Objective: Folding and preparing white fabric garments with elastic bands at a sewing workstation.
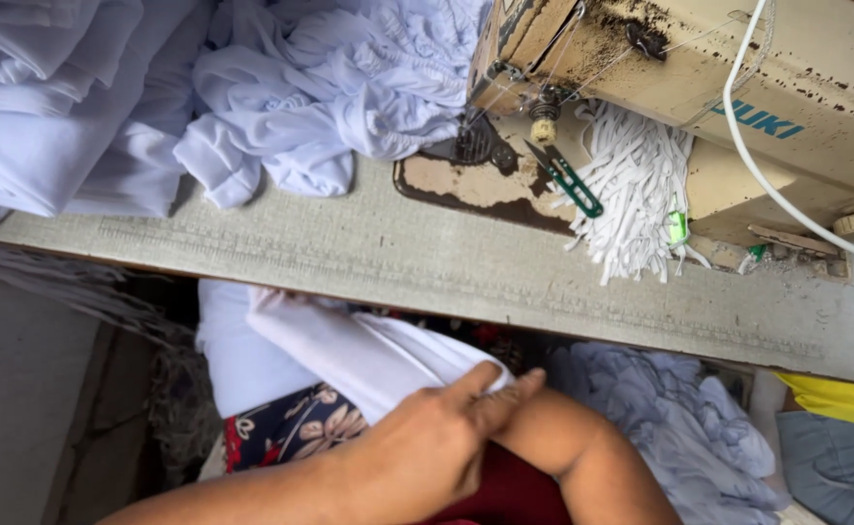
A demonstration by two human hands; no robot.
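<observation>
The white fabric piece lies in the person's lap, below the near edge of the sewing table. It runs from the upper left down to the left hand. That hand rests on its lower end, thumb and fingers drawn together on a fold of the cloth. The right forearm passes under the left hand; the right hand is hidden, and its state cannot be told.

Count: one white piece in hand; one patterned garment beneath it on the lap; one heap of white garments on the table's far left; one pile of pale cloth below the table at right.

On the table, one sewing machine stands at upper right. One green-handled thread snip lies beside a bundle of white elastic strips.

The middle strip of the table top, between heap and machine, is bare. The lap space is tight between table edge and body.
</observation>
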